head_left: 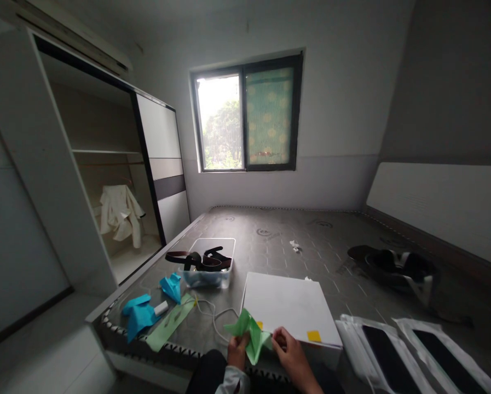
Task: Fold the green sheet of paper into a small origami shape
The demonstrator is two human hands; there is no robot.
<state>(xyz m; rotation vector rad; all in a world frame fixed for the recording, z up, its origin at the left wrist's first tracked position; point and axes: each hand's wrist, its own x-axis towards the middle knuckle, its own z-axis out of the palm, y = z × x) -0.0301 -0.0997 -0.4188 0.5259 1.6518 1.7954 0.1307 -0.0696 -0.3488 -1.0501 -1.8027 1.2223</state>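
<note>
Left hand (pixel 237 351) pinched shut on folded green paper (pixel 251 335), right hand (pixel 292 355) half curled at its edge, grip unclear, white board (pixel 290 309) just beyond, blue paper folds (pixel 139 316) leftward, transparent plastic tub (pixel 207 279) of dark belts (pixel 198 260) farther along grey mattress (pixel 270 241)

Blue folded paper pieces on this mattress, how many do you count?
2. One blue folded paper piece lies near the left edge of the mattress; another blue folded paper piece sits by the clear plastic tub. More could be hidden.
</note>
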